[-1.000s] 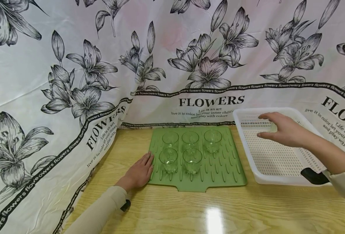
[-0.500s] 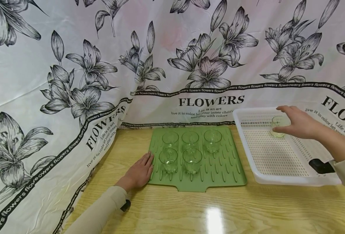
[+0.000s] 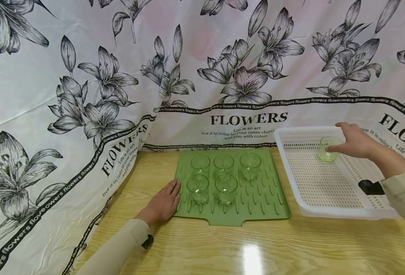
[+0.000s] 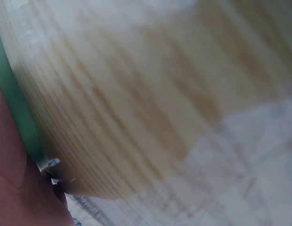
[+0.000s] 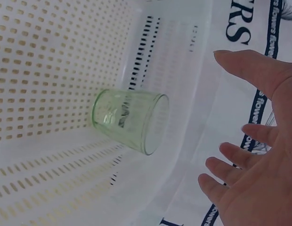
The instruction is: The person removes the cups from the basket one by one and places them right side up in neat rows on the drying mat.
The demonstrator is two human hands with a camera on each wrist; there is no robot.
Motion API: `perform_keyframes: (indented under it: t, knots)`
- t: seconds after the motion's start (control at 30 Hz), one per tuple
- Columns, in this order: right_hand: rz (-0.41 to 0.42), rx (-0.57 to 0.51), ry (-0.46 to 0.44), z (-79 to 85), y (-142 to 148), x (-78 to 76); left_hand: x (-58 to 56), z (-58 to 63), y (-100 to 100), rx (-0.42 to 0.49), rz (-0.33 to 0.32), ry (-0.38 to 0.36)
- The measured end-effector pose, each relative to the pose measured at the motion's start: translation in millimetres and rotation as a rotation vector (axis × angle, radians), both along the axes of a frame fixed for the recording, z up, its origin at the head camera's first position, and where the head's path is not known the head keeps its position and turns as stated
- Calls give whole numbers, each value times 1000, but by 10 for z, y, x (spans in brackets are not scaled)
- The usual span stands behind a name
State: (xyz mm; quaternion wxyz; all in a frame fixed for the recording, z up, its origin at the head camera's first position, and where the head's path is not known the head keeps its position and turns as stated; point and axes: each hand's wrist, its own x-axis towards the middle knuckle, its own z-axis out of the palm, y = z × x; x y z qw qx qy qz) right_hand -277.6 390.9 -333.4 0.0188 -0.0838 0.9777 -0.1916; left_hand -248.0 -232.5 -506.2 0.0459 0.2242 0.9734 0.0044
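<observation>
A clear, green-tinted drinking glass (image 5: 129, 120) stands in the far right corner of a white perforated basket (image 3: 293, 191). My right hand (image 3: 358, 143) hovers just right of the glass, thumb and fingers spread. In the right wrist view, a gap separates the right hand (image 5: 263, 150) from the glass. My left hand (image 3: 164, 200) lies flat with its fingertips on the left edge of a green ridged mat (image 3: 266, 194). Several clear glasses stand on this mat in two rows, among them a front one (image 3: 225, 189) and a back right one (image 3: 250, 166).
Underneath is a light wooden table (image 3: 195, 248). A white flower-printed cloth (image 3: 175, 130) hangs behind and along the left side. The basket's raised rim stands close to the mat's right edge. The left wrist view shows mostly blurred tabletop.
My right hand has moved rightward over the basket, and the glass it largely covered is now in plain view. The left hand has stayed on the mat's edge.
</observation>
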Motion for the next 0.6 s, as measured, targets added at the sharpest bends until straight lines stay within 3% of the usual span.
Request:
perform_keyframes:
  t: [0.6]
  knots:
    - [-152, -153, -127, -294, 202, -170, 77, 110, 44, 20, 5, -12]
